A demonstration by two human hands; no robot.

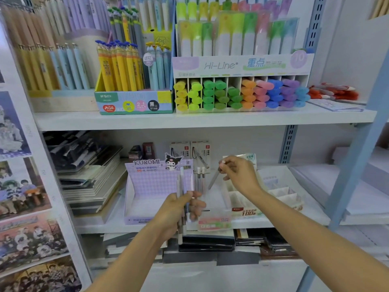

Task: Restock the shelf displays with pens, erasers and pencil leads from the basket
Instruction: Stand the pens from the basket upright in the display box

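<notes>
Lower centre of the frame, the left hand (179, 209) grips a bundle of pens (180, 182). The right hand (237, 175) pinches one pen (213, 179) by its top, above what seems a clear display box (213, 223). The pens are probably light, stiff and slick, so hold near the cap.

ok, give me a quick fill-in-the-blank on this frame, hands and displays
The left hand grips several ____ at once.
The right hand pinches just ____ pen.
The purple display box behind the left hand is labelled ____.
The Hi-Line highlighter rack sits on the shelf ____ that box.
Missing: pens; one; KUROMI; above.
</notes>
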